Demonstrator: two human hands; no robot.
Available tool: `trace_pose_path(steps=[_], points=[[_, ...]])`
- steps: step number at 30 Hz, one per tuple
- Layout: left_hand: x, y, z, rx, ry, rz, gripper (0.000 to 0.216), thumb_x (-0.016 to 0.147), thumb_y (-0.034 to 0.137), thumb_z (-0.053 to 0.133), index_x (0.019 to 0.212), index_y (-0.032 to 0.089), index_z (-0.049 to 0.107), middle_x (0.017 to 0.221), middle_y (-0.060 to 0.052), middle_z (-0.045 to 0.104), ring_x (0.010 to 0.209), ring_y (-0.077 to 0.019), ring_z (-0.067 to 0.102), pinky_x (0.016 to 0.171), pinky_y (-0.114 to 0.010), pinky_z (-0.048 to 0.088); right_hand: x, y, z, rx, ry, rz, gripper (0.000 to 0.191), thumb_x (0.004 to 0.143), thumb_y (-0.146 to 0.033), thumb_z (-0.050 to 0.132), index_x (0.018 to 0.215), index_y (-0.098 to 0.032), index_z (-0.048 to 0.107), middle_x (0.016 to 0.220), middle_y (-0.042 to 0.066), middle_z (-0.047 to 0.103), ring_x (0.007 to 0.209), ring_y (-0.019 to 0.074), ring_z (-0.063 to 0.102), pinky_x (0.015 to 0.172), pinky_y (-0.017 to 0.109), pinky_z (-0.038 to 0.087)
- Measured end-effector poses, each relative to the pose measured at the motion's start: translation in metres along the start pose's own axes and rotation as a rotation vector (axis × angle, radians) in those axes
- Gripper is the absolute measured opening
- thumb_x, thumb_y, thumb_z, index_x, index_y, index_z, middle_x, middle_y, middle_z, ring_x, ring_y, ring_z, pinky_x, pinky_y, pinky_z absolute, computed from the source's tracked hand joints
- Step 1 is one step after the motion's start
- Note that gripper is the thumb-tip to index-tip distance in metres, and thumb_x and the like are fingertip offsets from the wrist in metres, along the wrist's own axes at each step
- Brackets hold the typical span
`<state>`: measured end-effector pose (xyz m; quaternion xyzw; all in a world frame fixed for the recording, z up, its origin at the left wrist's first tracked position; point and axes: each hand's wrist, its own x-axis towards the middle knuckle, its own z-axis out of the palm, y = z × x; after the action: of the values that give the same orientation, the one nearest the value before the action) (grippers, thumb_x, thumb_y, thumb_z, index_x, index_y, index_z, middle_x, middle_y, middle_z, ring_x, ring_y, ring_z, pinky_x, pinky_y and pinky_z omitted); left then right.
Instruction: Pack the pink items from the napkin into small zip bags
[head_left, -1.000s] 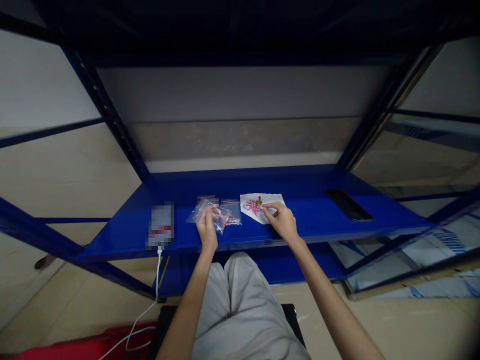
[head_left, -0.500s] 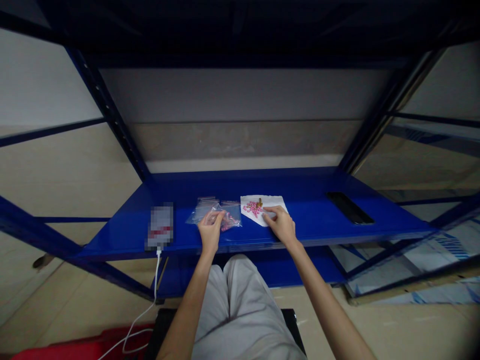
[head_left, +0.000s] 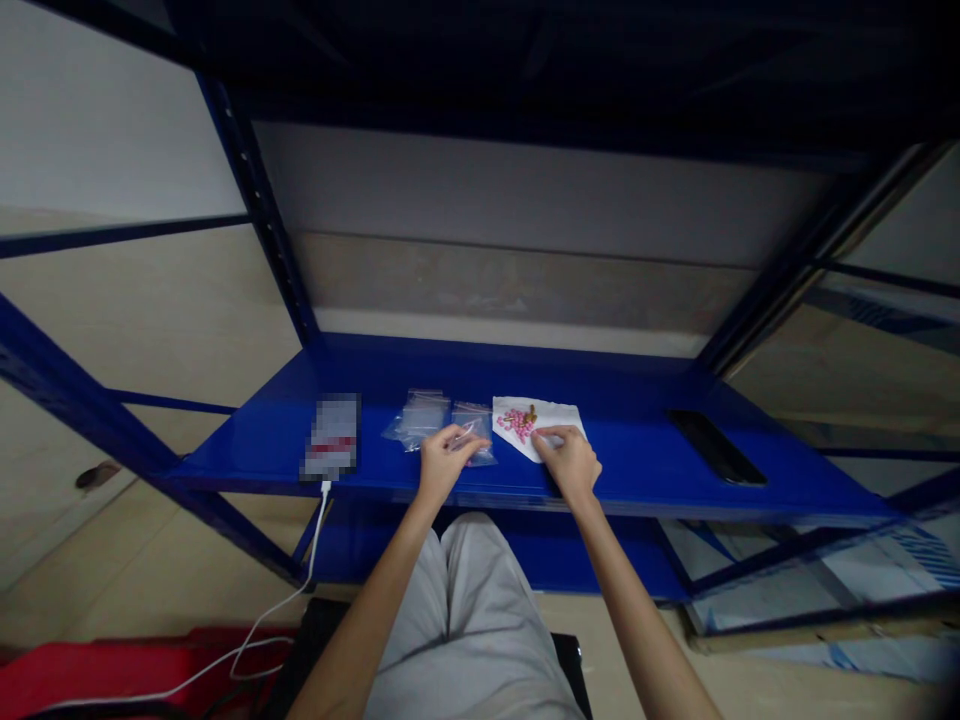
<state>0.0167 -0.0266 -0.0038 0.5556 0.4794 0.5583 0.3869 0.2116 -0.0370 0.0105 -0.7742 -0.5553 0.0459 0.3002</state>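
The left hand (head_left: 439, 463) is sitting farther right now, and the pile of clear plastic bags (head_left: 424, 413), left of the frame's middle, is showing more. Its finger and thumb are pinching a thin, see-through plastic bag (head_left: 468, 434), likely working on that one. The right hand (head_left: 571, 462) is bending down to the small, round pink beads (head_left: 516, 424) on the white paper (head_left: 559, 414), right of the middle; I cannot tell if its tips are holding any.

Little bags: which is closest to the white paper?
The rightmost clear bag, partly behind the left hand. It lies beside the white paper; the other bags lie farther left.
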Motion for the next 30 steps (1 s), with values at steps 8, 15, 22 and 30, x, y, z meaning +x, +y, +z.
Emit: trace_pose_path(steps=[8,15,22,30], points=[[0.001,-0.003,0.003,0.377,-0.122,0.391,0.025,0.063,0.042,0.069,0.059,0.019,0.064,0.056,0.003,0.062,0.053,-0.0097,0.047,0.069,-0.025,0.040,0.006,-0.019,-0.013,0.382,-0.031,-0.292,0.026,0.072,-0.043,0.059,0.078,-0.021,0.071,0.091,0.007,0.064,0.076,0.0187,0.061,0.058,0.025,0.047],[0.001,-0.008,0.004,0.437,-0.121,0.433,0.024,0.064,0.042,0.068,0.061,0.020,0.063,0.056,0.003,0.060,0.057,-0.0118,0.048,0.068,-0.025,0.040,-0.015,-0.053,-0.043,0.353,-0.187,-0.528,0.018,0.074,-0.039,0.061,0.080,-0.024,0.071,0.098,0.004,0.059,0.049,0.0066,0.050,0.053,0.023,0.045],[0.001,-0.007,0.004,0.431,-0.117,0.453,0.025,0.068,0.042,0.065,0.055,0.021,0.060,0.052,0.002,0.056,0.055,-0.0129,0.046,0.062,-0.024,0.038,-0.017,-0.061,-0.046,0.091,-0.210,-0.596,0.019,0.078,-0.042,0.057,0.081,-0.029,0.070,0.104,0.001,0.058,0.054,0.0079,0.053,0.050,0.022,0.039],[0.001,-0.006,0.004,0.291,-0.098,0.376,0.015,0.061,0.039,0.071,0.059,0.024,0.067,0.055,0.000,0.063,0.055,-0.0145,0.050,0.069,-0.028,0.042,-0.016,-0.061,-0.056,-0.010,-0.269,-0.695,0.019,0.081,-0.038,0.055,0.094,-0.032,0.068,0.109,0.001,0.056,0.061,0.0093,0.057,0.052,0.022,0.040]])
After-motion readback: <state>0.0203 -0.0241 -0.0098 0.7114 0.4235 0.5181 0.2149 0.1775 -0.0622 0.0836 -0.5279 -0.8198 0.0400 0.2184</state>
